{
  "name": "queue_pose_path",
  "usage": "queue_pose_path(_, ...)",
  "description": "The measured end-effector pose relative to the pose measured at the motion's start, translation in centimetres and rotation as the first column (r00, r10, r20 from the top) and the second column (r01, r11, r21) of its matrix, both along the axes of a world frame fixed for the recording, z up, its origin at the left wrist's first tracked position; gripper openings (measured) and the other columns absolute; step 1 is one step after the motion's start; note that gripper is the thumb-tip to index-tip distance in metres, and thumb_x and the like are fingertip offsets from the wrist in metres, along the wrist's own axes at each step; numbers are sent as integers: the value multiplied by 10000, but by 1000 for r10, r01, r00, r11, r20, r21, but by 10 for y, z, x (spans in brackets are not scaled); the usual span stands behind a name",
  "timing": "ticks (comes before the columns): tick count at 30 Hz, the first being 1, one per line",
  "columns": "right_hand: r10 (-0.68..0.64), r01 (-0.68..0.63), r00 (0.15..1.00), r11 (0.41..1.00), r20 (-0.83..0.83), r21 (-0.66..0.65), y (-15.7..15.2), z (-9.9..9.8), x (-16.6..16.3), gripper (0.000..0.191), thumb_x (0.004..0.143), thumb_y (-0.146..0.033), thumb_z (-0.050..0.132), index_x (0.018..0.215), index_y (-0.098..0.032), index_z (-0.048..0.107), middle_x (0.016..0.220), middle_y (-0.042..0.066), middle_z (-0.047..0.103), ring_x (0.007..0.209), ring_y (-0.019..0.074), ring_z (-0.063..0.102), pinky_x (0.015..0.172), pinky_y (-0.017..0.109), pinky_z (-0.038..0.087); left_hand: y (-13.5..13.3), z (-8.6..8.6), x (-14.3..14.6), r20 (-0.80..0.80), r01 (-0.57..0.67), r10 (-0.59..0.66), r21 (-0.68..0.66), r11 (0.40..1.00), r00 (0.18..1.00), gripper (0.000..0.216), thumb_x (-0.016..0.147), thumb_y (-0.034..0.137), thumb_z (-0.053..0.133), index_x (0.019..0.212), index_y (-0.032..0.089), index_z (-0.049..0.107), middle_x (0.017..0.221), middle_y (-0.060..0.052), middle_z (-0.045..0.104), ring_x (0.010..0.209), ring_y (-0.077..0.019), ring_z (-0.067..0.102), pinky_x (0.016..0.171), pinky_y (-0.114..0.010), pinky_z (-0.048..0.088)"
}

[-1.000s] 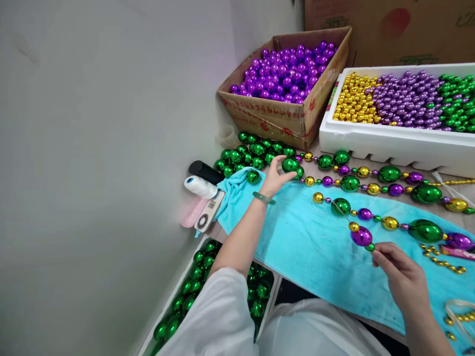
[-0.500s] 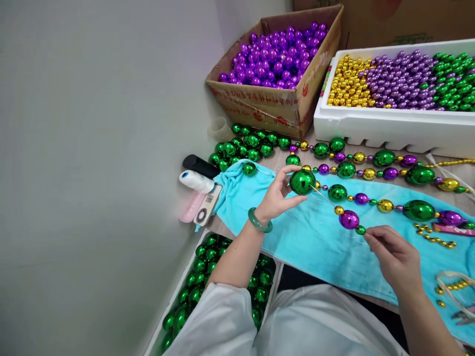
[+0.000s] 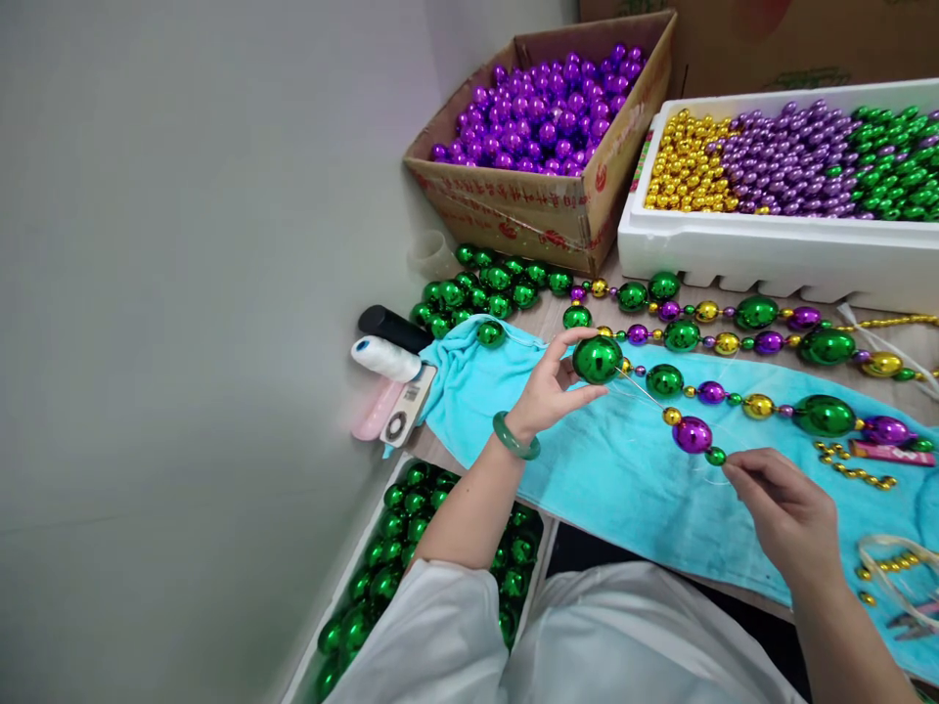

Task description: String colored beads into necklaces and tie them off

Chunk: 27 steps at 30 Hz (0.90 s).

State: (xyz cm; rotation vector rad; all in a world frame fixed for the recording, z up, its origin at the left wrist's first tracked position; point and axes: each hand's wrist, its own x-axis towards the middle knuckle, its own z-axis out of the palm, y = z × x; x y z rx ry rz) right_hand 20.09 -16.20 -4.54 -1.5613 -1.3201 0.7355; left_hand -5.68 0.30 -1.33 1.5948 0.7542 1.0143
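Note:
Between the thumb and fingers of my left hand (image 3: 552, 386) is a large shiny green bead (image 3: 597, 360), raised over the turquoise towel (image 3: 623, 469). A thin needle or wire (image 3: 643, 388) runs from this bead down to a small gold bead (image 3: 671, 417), a purple bead (image 3: 693, 434) and a small green bead (image 3: 716, 456). My right hand (image 3: 782, 504) pinches at the small green bead's end; whether it grips bead or thread is hard to see. Behind my hands lie strung rows of green, gold and purple beads (image 3: 826, 416).
A cardboard box (image 3: 499, 200) of purple beads and a white foam box (image 3: 734, 240) of small beads stand at the back. Loose green beads (image 3: 495, 279) lie left. Below my left arm is a bin of green beads (image 3: 388, 528). Pliers (image 3: 914, 621) rest at the right edge.
My right hand has shifted very slightly right and down with the small beads. My left hand keeps its hold on the large green bead; the view has moved a little.

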Motion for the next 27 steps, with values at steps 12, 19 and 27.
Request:
queue_pose_path(12,-6,8,998,1000,56,-25,-1,2,2,70,865,-267,644,812,-230,671,785,7,635,704,135,566,619,262,431,-8,0,5,-61,-13,16,47,999,998,721,796,373,735,1429,322,395,1339,-86,481,1229,-241,494,998,-361,483)
queue_pose_path(19,-44,28,987,994,-156,-102,6,-14,-13,142,844,-330,658,768,-210,673,744,10,603,647,131,536,583,266,427,-31,-4,31,14,-66,66,-19,998,998,934,692,388,824,1468,336,306,1284,-89,491,1192,-247,499,964,-371,510)
queue_pose_path(27,-62,31,968,992,-244,-126,5,-21,-20,148,849,-316,660,752,-204,657,700,-7,564,632,114,507,577,247,419,-43,-7,49,156,-133,148,-104,986,977,695,688,377,832,1298,255,520,1291,-89,428,1195,-232,497,1013,-340,485)
